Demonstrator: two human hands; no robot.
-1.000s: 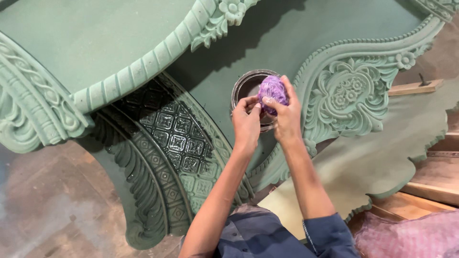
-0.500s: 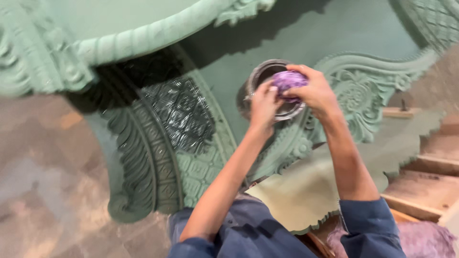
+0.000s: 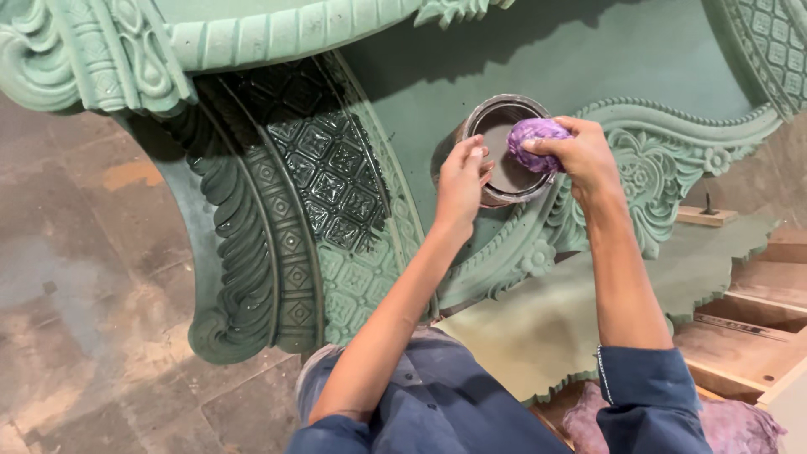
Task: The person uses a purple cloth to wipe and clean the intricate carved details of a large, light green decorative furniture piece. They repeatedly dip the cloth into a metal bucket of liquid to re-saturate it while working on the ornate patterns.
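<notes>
**A:** How are the hands placed here?

**B:** Both arms are stretched out forward over the carved green panel (image 3: 588, 67), sleeves pushed up to the elbows. The right hand (image 3: 580, 155) is closed around a purple wad of cloth (image 3: 534, 139), which is pinched between thumb and fingertips and held right over the mouth of the round tin (image 3: 504, 151). The left hand (image 3: 461, 181) is curled against the tin's near-left rim, fingers bent, so the can looks to be steadied by it, though a full grip can't really be made out from this angle.

**A:** What's in the tin?

**B:** A dark, flat liquid surface is seen inside, greyish-brown. The tin itself is set on the flat part of the panel, between the lattice band and the floral scrollwork (image 3: 656, 181).

**A:** And the cloth?

**B:** Crumpled into a tight ball, mottled violet and lilac. It's held at the far-right edge of the tin's opening, touching or just above the rim.

**A:** Anything else nearby?

**B:** The lattice section (image 3: 328, 168) is coated dark and glossy, unlike the matte pale green elsewhere. More purple rag (image 3: 740, 424) is lying bottom right.
</notes>
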